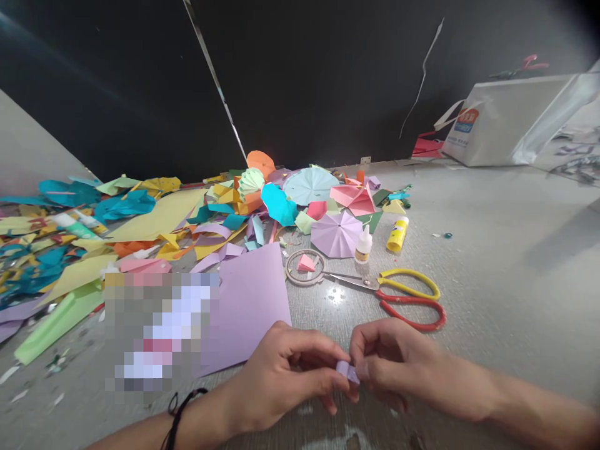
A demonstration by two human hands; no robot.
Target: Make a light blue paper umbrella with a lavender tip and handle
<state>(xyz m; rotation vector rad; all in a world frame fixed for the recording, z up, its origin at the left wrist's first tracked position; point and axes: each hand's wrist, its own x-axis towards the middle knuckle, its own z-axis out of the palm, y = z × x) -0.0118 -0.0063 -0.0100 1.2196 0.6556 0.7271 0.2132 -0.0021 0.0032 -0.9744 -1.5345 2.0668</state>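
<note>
My left hand (pixel 285 375) and my right hand (pixel 389 362) meet low in the middle of the view, just above the grey table (pixel 492 250). Both pinch a small folded piece of lilac paper (pixel 347 371) between thumb and fingertips. A large lilac paper sheet (pixel 248 300) lies flat just behind my left hand. Red and yellow handled scissors (pixel 398 294) lie behind my right hand, blades pointing left toward a tape ring (pixel 304 267).
A heap of coloured paper scraps and folded paper fans (pixel 309 184) spreads across the left and back. A small white glue bottle (pixel 363 245) and a yellow glue stick (pixel 397 235) lie by a lilac fan (pixel 336 234). A white bag (pixel 510 119) stands at the back right.
</note>
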